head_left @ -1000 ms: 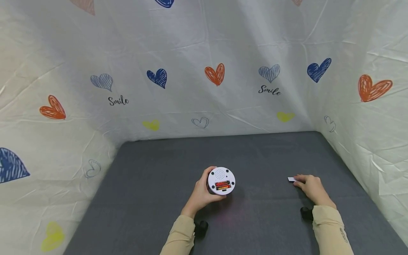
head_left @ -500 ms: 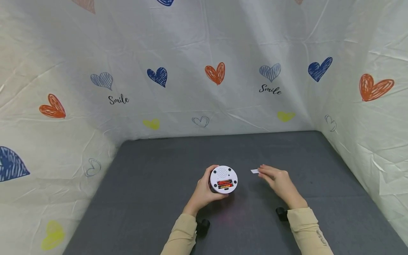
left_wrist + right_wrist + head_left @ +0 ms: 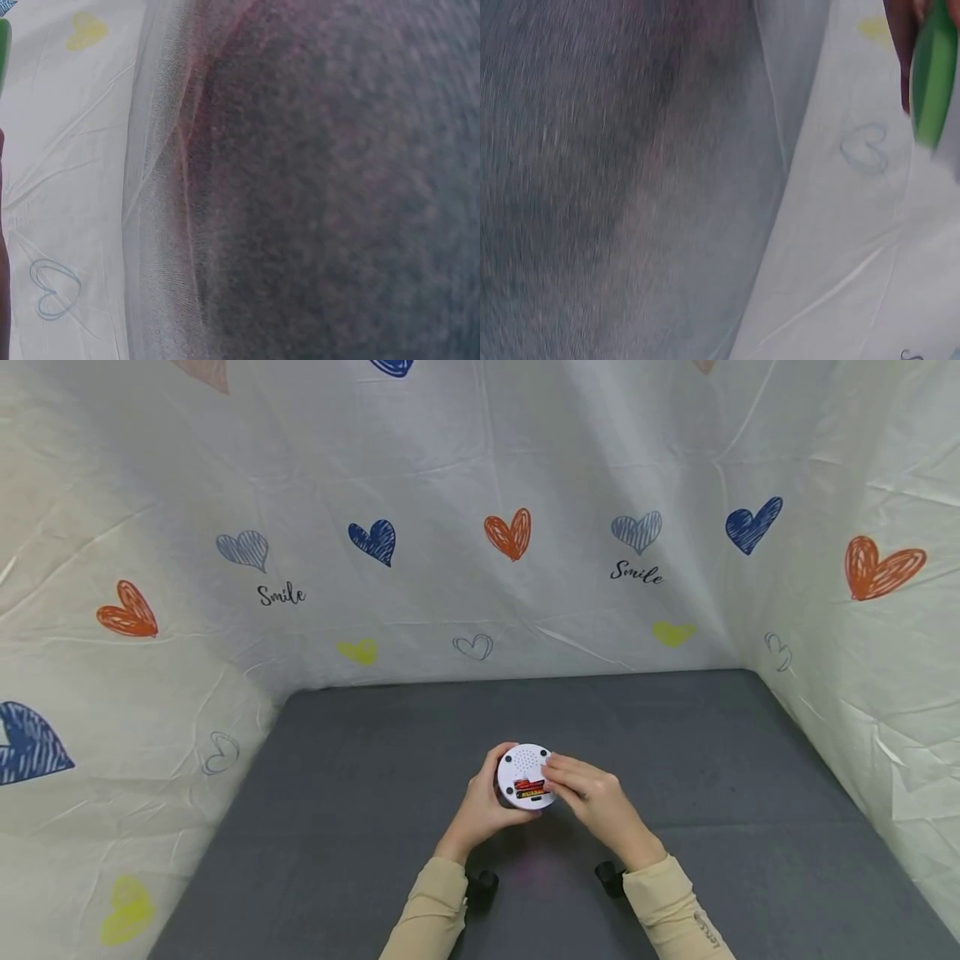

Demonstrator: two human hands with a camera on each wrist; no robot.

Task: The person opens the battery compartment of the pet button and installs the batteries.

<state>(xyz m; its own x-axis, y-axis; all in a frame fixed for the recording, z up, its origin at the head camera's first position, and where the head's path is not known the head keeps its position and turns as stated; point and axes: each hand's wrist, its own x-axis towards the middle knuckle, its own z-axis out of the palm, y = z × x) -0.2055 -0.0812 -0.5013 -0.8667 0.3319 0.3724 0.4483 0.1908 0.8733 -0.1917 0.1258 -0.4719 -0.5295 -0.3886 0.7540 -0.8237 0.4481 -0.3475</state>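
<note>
White and round, a small plastic device (image 3: 525,775) sits in the middle of a dark grey tabletop (image 3: 375,777), held bottom-up so its open battery bay faces the head camera. Two red-wrapped batteries (image 3: 530,788) lie side by side in that bay, with a patch of small speaker holes above them.

From the left side, the left hand (image 3: 480,806) wraps the body of the device, fingers curled round its far edge and thumb against the near side. From the right, the right hand (image 3: 592,797) comes in with bent fingertips (image 3: 553,774) resting on the device's right rim, partly covering the end of the bay. Whether these fingers pinch a small piece against the device cannot be made out, as the hand hides that spot.

Only the head view shows the hands and device. Left wrist view gives a blurred stretch of grey tabletop meeting pale sheeting with a yellow heart (image 3: 86,30). Right wrist view shows the same grey surface and sheeting, plus a green strip (image 3: 932,79) at the upper right edge.

Beige sleeves (image 3: 427,914) cover both forearms. White sheeting printed with hearts (image 3: 507,533) walls the table on three sides.
</note>
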